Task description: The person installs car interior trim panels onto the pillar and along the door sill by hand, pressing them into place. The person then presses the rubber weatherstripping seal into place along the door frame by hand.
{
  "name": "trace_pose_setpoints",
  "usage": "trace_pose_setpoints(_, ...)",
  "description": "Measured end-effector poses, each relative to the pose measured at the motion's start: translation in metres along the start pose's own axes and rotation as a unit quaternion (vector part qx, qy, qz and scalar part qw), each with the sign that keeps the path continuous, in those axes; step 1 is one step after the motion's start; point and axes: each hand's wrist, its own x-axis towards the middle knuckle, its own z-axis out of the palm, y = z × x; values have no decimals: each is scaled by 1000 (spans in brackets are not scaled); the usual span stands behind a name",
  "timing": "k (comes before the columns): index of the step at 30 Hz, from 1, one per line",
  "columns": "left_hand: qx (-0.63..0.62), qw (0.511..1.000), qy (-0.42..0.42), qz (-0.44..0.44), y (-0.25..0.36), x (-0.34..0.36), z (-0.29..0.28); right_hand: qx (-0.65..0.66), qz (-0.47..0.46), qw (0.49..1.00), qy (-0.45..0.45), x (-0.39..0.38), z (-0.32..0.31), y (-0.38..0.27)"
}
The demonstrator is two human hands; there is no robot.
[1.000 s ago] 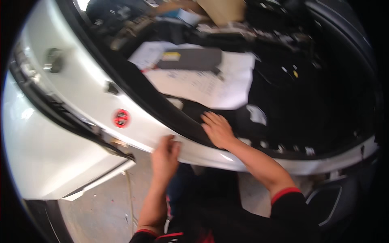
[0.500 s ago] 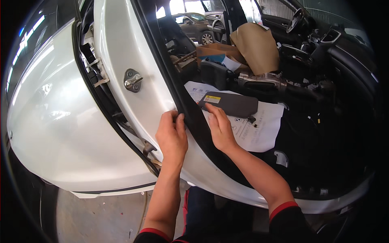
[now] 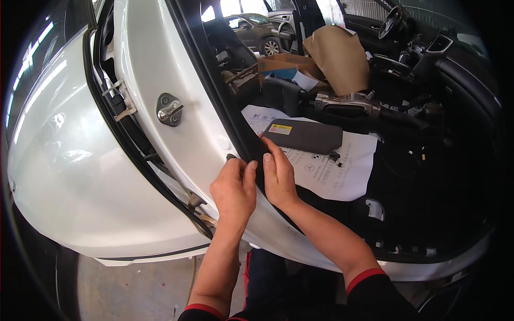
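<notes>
Beside the white door pillar (image 3: 160, 64), my left hand (image 3: 234, 187) is closed, its thumb pressed toward curled fingers. A small dark tip (image 3: 230, 157) shows at its knuckles; what the fingers hold is mostly hidden. Close to its right, my right hand (image 3: 280, 176) lies along the black rubber door seal (image 3: 214, 91), fingers stretched upward and thumb raised. A tiny orange-red spot is visible by its index fingertip. Just beyond that hand, a dark grey sun visor (image 3: 308, 135) with a yellow-and-white label rests on a printed white paper sheet (image 3: 353, 176).
A metal door striker (image 3: 169, 109) sticks out of the pillar. Inside the stripped cabin are a cardboard box (image 3: 273, 65), brown paper (image 3: 340, 59) and a metal bracket (image 3: 345, 101). A white rear panel (image 3: 59, 160) stands at left; another car (image 3: 254, 35) is in the background.
My left hand has shifted slightly right and down along the pillar edge, and the dark tip now shows. My right hand has moved left, closer to it. The view has shifted slightly.
</notes>
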Motion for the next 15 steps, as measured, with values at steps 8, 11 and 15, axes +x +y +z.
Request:
trace_pose_setpoints(8, -47, 999, 10, -5, -11, -6, -4, 18, 17, 999, -20, 0, -8, 9)
trace_pose_setpoints(11, -41, 999, -7, 8, -14, -7, -10, 23, 12, 999, -28, 16, -17, 20)
trace_pose_setpoints(15, -214, 974, 23, -67, -33, -21, -36, -106, -68, 992, -27, 44, 10, 27)
